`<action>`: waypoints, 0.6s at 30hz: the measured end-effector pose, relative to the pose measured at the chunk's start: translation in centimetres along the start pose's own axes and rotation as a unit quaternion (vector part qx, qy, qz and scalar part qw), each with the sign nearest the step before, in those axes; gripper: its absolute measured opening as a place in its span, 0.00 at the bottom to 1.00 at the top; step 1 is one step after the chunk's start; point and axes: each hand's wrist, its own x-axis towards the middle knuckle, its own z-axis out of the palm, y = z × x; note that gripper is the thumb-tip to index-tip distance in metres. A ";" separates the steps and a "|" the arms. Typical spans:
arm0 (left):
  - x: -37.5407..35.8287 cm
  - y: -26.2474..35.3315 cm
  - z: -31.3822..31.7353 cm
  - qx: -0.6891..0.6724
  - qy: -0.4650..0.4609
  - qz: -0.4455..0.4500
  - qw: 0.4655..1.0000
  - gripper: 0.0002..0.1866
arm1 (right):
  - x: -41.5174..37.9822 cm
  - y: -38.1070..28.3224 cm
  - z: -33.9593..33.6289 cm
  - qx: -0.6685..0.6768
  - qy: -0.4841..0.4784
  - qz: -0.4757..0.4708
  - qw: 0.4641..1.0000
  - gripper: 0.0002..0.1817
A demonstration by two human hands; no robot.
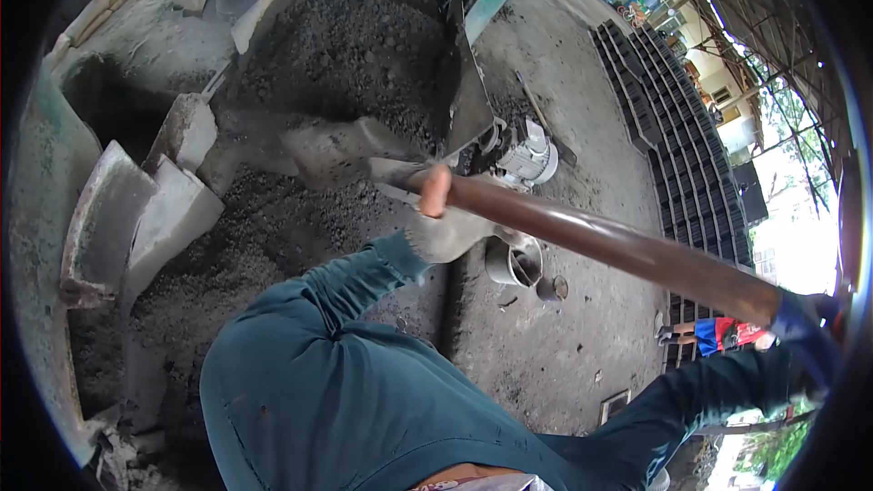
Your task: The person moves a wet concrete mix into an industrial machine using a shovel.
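Observation:
A shovel with a brown shaft slants from the centre to the right edge. My left hand, in a pale glove with a bare thumb showing, is closed round the shaft near the blade. The metal blade lies over dark, crumbly material in a metal hopper. At the far right, my right hand is at the blue end of the handle, closed on it; its fingers are mostly lost in the dark edge.
Beside the hopper stand a grey motor and a bucket. Broken pale slabs lean at the left. Racks of dark blocks line the right side. A person in red and blue is farther off. A long-handled tool lies on the floor.

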 end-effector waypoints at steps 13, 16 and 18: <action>6.4 13.8 -26.0 -0.077 0.361 -0.006 0.930 0.33 | -19.3 -17.5 4.4 0.213 -0.139 0.327 0.910 0.07; 7.9 14.2 -26.2 -0.059 0.419 -0.032 0.906 0.25 | -32.4 -19.1 4.2 0.211 -0.164 0.394 0.879 0.09; 6.9 12.2 -26.9 -0.094 0.427 -0.022 0.899 0.20 | -41.5 -20.3 1.8 0.213 -0.262 0.605 0.722 0.09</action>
